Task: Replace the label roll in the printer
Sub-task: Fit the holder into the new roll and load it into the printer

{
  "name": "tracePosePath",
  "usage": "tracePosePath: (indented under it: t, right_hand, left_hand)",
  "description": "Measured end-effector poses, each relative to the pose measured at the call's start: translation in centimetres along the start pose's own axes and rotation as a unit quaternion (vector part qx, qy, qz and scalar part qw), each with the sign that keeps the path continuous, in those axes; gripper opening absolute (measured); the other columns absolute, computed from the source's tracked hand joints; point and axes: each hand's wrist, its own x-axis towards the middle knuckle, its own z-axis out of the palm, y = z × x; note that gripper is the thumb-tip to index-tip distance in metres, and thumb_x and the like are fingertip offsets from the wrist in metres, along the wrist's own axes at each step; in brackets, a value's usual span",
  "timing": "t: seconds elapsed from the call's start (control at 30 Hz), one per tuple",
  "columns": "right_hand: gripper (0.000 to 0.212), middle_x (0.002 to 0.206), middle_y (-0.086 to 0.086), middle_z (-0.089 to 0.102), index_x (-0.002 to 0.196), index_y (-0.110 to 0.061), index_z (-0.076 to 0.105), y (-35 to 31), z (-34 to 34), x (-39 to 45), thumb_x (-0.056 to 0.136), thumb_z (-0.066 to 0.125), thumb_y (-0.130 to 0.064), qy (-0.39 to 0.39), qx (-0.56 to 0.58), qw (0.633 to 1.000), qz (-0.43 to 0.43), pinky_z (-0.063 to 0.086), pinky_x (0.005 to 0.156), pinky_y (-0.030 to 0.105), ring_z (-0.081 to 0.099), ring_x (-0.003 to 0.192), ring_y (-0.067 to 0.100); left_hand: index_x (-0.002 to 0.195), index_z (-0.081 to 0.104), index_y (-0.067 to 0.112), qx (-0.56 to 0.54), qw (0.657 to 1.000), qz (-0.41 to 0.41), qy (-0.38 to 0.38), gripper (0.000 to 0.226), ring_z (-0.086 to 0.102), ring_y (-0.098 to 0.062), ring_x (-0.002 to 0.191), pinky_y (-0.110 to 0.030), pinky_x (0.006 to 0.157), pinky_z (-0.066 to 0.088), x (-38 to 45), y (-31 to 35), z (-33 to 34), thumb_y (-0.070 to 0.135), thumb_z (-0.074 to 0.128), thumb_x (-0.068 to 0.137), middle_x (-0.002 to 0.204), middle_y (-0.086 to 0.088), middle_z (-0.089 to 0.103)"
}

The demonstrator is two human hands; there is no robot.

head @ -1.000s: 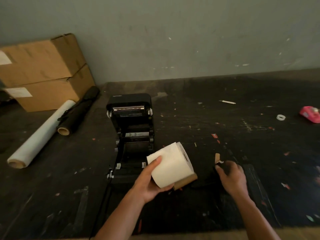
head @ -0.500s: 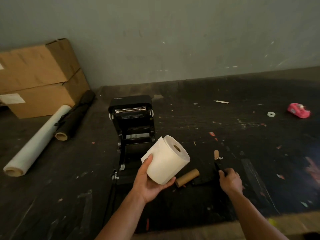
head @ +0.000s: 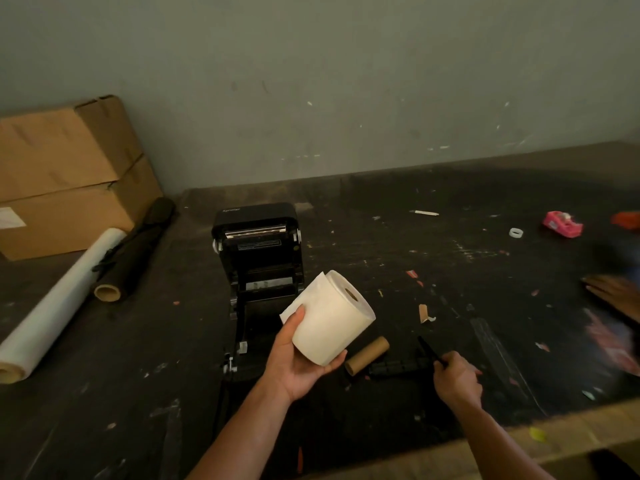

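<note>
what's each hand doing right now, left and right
Left hand: closed around the white label roll, held above the table.
Right hand: closed on a thin black rod beside the empty cardboard core.

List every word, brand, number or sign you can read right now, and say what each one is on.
"Xprinter": on the top rear edge of the open black printer.
White print on the sticker inside the printer lid: too small to read.
Pale label on the lower cardboard box: blurred, nothing legible.
New label roll in the left hand: no visible text.
</note>
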Motion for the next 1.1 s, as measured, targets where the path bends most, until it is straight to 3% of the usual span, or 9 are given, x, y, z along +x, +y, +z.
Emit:
tracePosePath:
  t: [0.2, 0.3, 0.53, 0.67, 0.77, 0.97, 1.1]
  right_hand:
    - [0.041, 0.125, 0.011, 0.052, 0.129, -0.016, 0.045, -0.5, 0.4, 0.0, 0.092, 0.051, -0.033, -0.008, -0.028, 1.000, -0.002, 0.038, 0.101, 0.051, 0.049, 0.116, 0.026]
    - [0.037, 0.130, 0.008, 0.046, 0.129, -0.024, 0.048, -0.9, 0.4, 0.2, 0.093, 0.048, -0.035, -0.026, -0.087, 0.996, -0.017, 0.035, 0.103, 0.051, 0.042, 0.121, 0.028]
    - [0.032, 0.110, 0.004, 0.059, 0.124, -0.023, 0.053, -0.7, 0.6, 0.2, 0.092, 0.051, -0.024, -0.032, -0.077, 0.996, -0.044, 0.046, 0.095, 0.044, 0.058, 0.099, 0.017]
    - [0.030, 0.101, 0.004, 0.060, 0.124, -0.019, 0.052, -0.5, 0.5, -0.1, 0.095, 0.047, -0.022, -0.033, -0.042, 0.997, -0.048, 0.054, 0.076, 0.033, 0.062, 0.081, 0.013]
    - [0.034, 0.106, 0.008, 0.060, 0.129, -0.013, 0.049, -0.4, 0.5, -0.1, 0.096, 0.044, -0.019, -0.031, 0.000, 0.999, -0.033, 0.053, 0.065, 0.027, 0.063, 0.077, 0.013]
    - [0.040, 0.118, 0.012, 0.054, 0.133, -0.012, 0.043, -0.6, 0.8, -0.2, 0.095, 0.046, -0.024, -0.044, 0.021, 0.999, -0.006, 0.056, 0.077, 0.035, 0.062, 0.084, 0.017]
    - [0.059, 0.126, 0.013, 0.050, 0.135, -0.012, 0.037, -0.7, 1.5, -0.1, 0.087, 0.060, -0.037, -0.044, -0.014, 0.999, -0.029, 0.053, 0.085, 0.039, 0.058, 0.098, 0.020]
  left_hand:
    - [0.121, 0.056, 0.025, 0.015, 1.000, 0.000, -0.012, 0.068, 0.068, -0.045, 0.095, -0.063, 0.081, 0.051, 0.1, 0.7, 0.1, 0.032, 0.084, 0.058, 0.104, -0.022, 0.072]
    - [0.121, 0.056, 0.025, 0.022, 1.000, -0.001, -0.016, 0.069, 0.068, -0.044, 0.095, -0.063, 0.081, 0.052, 0.1, 0.8, 0.0, 0.032, 0.084, 0.058, 0.104, -0.021, 0.072]
    - [0.121, 0.056, 0.025, 0.018, 0.999, 0.008, -0.029, 0.064, 0.067, -0.044, 0.097, -0.061, 0.079, 0.053, 0.2, 1.7, 0.1, 0.032, 0.081, 0.063, 0.106, -0.021, 0.072]
    - [0.119, 0.056, 0.024, 0.020, 0.999, 0.021, -0.034, 0.065, 0.068, -0.043, 0.095, -0.061, 0.080, 0.053, 0.3, 2.5, 0.2, 0.034, 0.082, 0.060, 0.103, -0.020, 0.073]
    - [0.119, 0.057, 0.024, 0.026, 0.999, 0.024, -0.029, 0.063, 0.068, -0.042, 0.096, -0.060, 0.081, 0.053, 0.3, 2.6, 0.1, 0.034, 0.081, 0.062, 0.104, -0.020, 0.073]
    - [0.119, 0.057, 0.025, 0.046, 0.999, 0.012, -0.023, 0.064, 0.063, -0.043, 0.106, -0.060, 0.084, 0.051, 0.3, 1.6, -0.5, 0.033, 0.081, 0.060, 0.104, -0.019, 0.073]
    - [0.120, 0.058, 0.026, 0.058, 0.998, 0.003, -0.017, 0.064, 0.061, -0.044, 0.108, -0.060, 0.085, 0.051, 0.4, 1.1, -0.7, 0.032, 0.080, 0.061, 0.106, -0.019, 0.073]
